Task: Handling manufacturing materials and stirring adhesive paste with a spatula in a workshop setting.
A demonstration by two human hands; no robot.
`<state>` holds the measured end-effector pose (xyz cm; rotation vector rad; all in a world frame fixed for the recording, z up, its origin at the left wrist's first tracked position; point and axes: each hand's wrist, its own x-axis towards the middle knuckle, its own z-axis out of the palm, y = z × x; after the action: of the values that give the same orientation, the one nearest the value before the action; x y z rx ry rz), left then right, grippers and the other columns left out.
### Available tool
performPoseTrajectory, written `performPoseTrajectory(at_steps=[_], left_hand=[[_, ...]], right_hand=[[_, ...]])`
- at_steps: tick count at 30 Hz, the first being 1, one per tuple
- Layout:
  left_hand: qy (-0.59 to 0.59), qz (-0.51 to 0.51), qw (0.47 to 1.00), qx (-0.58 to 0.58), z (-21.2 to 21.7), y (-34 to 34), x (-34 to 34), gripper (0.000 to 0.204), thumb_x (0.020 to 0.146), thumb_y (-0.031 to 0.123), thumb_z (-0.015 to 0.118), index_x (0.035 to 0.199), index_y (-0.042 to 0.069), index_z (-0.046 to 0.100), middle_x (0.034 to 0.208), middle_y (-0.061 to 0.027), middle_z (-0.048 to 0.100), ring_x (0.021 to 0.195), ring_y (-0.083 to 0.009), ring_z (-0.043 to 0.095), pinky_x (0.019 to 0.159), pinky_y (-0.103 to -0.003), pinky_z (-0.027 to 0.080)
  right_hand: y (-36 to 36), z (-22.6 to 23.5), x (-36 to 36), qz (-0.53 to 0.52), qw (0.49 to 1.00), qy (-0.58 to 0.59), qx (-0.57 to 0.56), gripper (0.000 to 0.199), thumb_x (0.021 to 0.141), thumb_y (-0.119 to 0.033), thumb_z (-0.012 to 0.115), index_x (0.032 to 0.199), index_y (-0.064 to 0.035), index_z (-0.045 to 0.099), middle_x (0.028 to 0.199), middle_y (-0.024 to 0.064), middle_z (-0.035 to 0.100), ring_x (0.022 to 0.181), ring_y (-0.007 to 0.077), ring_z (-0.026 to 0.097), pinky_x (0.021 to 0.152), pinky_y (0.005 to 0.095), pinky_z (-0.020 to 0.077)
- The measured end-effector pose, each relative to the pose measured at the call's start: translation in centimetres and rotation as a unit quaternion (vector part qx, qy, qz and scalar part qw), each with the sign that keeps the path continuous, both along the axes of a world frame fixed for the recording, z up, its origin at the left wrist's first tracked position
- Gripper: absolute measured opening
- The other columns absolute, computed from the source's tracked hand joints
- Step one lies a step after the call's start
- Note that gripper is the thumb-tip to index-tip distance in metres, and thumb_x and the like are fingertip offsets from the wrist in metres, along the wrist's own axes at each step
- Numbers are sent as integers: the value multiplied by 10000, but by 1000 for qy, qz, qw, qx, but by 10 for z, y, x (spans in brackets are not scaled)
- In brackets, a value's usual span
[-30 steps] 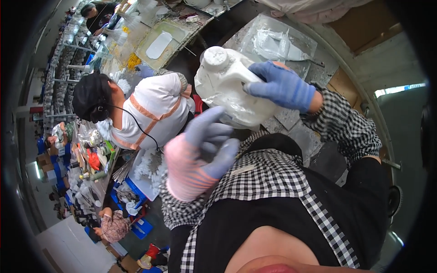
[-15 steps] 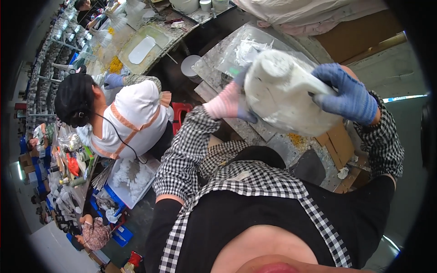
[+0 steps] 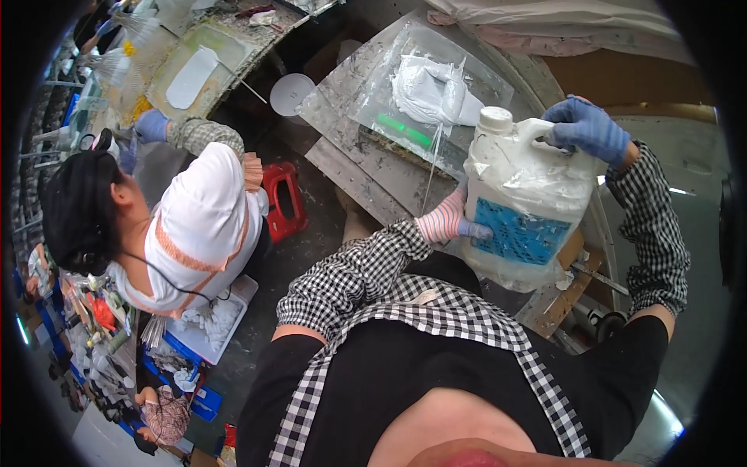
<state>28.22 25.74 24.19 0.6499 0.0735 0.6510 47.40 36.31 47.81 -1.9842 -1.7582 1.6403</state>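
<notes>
I hold a large white plastic jug [image 3: 523, 208] with a white cap and a blue label, smeared with white paste. My right hand [image 3: 585, 128], in a blue glove, grips its handle at the top. My left hand [image 3: 450, 221], in a pink glove with blue fingertips, presses against the jug's lower left side. The jug stands upright over the edge of a paste-spattered work board [image 3: 366, 167]. A plastic sheet with a lump of white paste [image 3: 429, 92] lies on the board just beyond the jug.
A co-worker in a white top [image 3: 194, 226] sits at my left, a blue-gloved hand [image 3: 150, 124] at a messy bench [image 3: 198, 54]. A red stool [image 3: 283, 199] stands on the floor between us. Trays and clutter fill the lower left.
The jug has swung from tilted and raised to upright and lower on my right. My left hand moved from empty in front of my chest onto the jug's side.
</notes>
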Motion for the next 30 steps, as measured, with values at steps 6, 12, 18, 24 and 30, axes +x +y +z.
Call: performPoseTrajectory(at_steps=[6,12,18,24,30], left_hand=[[10,-16,995,-99,-8,0,3,1063,641,383,823,1426,72,178,1400,-109,361,1291,-241,357,1063,-399,310],[33,-67,986,-146,-12,13,3,1037,661,572,736,1417,65,239,1390,-127,382,1281,-252,378,1060,-407,319],[24,-156,958,-241,-4,16,3,1021,696,645,664,1426,78,230,1403,-128,368,1286,-261,374,1062,-430,318],[-52,-151,930,-331,24,7,7,1001,720,672,613,1433,92,216,1437,-133,323,1320,-285,322,1084,-468,274],[-57,-120,918,-373,40,0,11,988,735,631,631,1441,102,185,1445,-135,310,1324,-281,317,1084,-469,281]], right_hand=[[52,-57,10,-16,996,-56,-66,212,775,-177,634,786,33,659,658,45,597,578,82,542,532,220,452],[94,-96,14,-9,989,-121,-87,233,755,-232,663,773,0,666,682,40,598,597,106,545,580,257,461],[123,-127,23,107,972,-184,-101,358,741,-339,700,867,-5,678,922,96,593,839,197,587,749,311,477],[142,-148,33,369,909,-166,-100,244,795,-299,648,989,-152,650,986,129,601,968,292,566,827,365,463],[142,-163,43,622,770,-139,19,224,815,-220,597,1037,-204,620,968,116,603,946,315,563,806,376,472]])
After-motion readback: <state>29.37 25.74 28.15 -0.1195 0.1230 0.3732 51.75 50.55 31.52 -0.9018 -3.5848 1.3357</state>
